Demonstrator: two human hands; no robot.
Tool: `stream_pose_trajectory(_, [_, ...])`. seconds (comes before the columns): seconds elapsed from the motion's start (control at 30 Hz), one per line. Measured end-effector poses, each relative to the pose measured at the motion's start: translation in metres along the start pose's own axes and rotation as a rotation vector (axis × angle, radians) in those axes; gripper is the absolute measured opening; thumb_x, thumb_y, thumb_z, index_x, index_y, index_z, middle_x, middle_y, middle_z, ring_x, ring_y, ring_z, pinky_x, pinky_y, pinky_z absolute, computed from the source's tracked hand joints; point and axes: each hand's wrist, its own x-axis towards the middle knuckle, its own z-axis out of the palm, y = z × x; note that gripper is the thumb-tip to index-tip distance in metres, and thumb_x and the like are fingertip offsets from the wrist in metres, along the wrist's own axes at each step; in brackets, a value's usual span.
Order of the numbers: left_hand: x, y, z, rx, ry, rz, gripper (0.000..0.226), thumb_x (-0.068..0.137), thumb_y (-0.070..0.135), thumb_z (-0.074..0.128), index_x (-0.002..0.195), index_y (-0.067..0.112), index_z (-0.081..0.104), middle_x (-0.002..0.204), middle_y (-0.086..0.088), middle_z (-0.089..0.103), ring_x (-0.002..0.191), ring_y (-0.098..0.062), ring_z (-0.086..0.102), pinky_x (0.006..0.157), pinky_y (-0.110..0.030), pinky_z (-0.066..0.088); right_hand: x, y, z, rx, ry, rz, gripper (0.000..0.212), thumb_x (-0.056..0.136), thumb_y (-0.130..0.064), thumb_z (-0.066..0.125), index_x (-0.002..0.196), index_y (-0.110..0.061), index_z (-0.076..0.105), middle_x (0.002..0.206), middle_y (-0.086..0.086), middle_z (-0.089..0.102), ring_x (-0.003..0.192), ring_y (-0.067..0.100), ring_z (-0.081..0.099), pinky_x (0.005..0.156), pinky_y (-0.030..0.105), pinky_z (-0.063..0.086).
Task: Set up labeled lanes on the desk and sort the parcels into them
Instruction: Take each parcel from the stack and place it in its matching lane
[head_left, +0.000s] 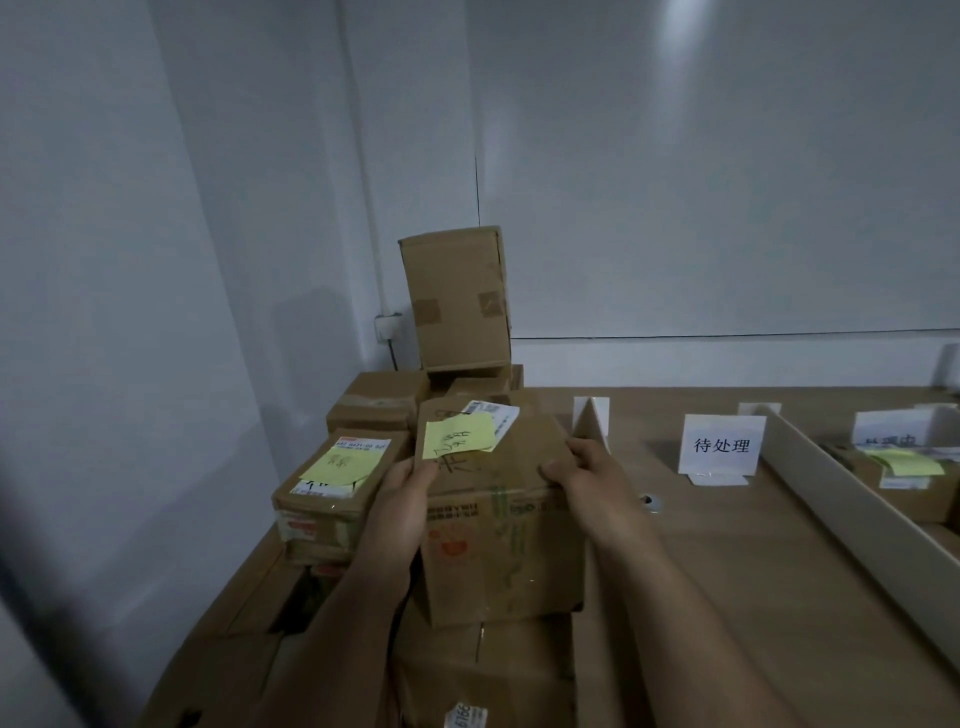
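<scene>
Desk (727, 571): parcel (498, 525) between gripping fingers (561, 472)

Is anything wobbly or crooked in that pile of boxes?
Yes. The tall box at the back of the pile stands tilted on the smaller boxes under it, so it looks unsteady.

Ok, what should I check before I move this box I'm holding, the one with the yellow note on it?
1. The left grip and right grip hold the box by its top edges: ok.
2. The yellow note lies on the box top: ok.
3. What the note's handwriting says: cannot tell.
4. The white lane sign stands upright on the desk: ok.
5. Bare desk in front of the sign for the box: ok.
6. The tall box at the back of the pile sits steady: cannot tell.
</scene>
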Motion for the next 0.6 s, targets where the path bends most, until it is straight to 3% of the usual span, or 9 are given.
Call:
stream_pose_trajectory(0.07, [0.001, -0.004, -0.003, -0.011, -0.035, 0.028, 0.03, 0.096, 0.029, 0.049, 0.125, 0.022, 0.055, 0.096, -0.002, 0.072, 0.083, -0.018, 0.07, 0.066, -0.032, 0.051, 0.001, 0.003, -0.001, 0.014, 0.039, 0.004, 0.038, 0.096, -0.023, 0.051, 0.133, -0.019, 0.046, 0.109, -0.006, 0.057, 0.1, 0.015, 0.056, 0.082, 0.033, 0.048])
stream_pose_trajectory(0.17, [0.004, -0.008, -0.005, -0.033, -0.085, 0.093, 0.036, 0.095, 0.024, 0.05, 0.131, 0.027, 0.05, 0.109, 0.002, 0.069, 0.095, -0.018, 0.068, 0.087, -0.042, 0.053, 0.003, 0.006, -0.003, 0.062, 0.063, 0.005, 0.037, 0.094, -0.013, 0.051, 0.13, -0.02, 0.048, 0.116, -0.003, 0.057, 0.108, 0.02, 0.056, 0.095, 0.042, 0.048])
stream_pose_trajectory(0.3, [0.007, -0.007, -0.005, -0.001, -0.117, 0.164, 0.043, 0.095, 0.017, 0.05, 0.134, 0.034, 0.043, 0.125, 0.008, 0.061, 0.108, -0.016, 0.062, 0.099, -0.046, 0.046, 0.005, 0.008, -0.004, 0.065, 0.064, -0.031, 0.047, 0.09, -0.001, 0.05, 0.132, -0.023, 0.048, 0.117, -0.004, 0.057, 0.111, 0.019, 0.053, 0.087, 0.032, 0.046])
stream_pose_trajectory(0.47, [0.012, -0.007, -0.007, 0.013, -0.128, 0.196, 0.045, 0.096, 0.013, 0.048, 0.135, 0.035, 0.043, 0.115, 0.013, 0.064, 0.104, -0.013, 0.064, 0.096, -0.043, 0.049, 0.007, 0.012, -0.003, 0.05, 0.079, -0.037, 0.05, 0.089, -0.002, 0.053, 0.133, -0.024, 0.048, 0.12, -0.004, 0.057, 0.111, 0.019, 0.054, 0.091, 0.035, 0.048])
stream_pose_trajectory(0.6, [0.013, -0.004, -0.007, 0.014, -0.126, 0.215, 0.036, 0.096, 0.013, 0.046, 0.12, 0.041, 0.048, 0.105, 0.015, 0.067, 0.094, -0.008, 0.066, 0.079, -0.03, 0.052, 0.012, 0.012, -0.003, 0.038, 0.116, -0.035, 0.044, 0.09, -0.01, 0.056, 0.132, -0.022, 0.048, 0.122, -0.001, 0.057, 0.109, 0.019, 0.055, 0.09, 0.037, 0.048])
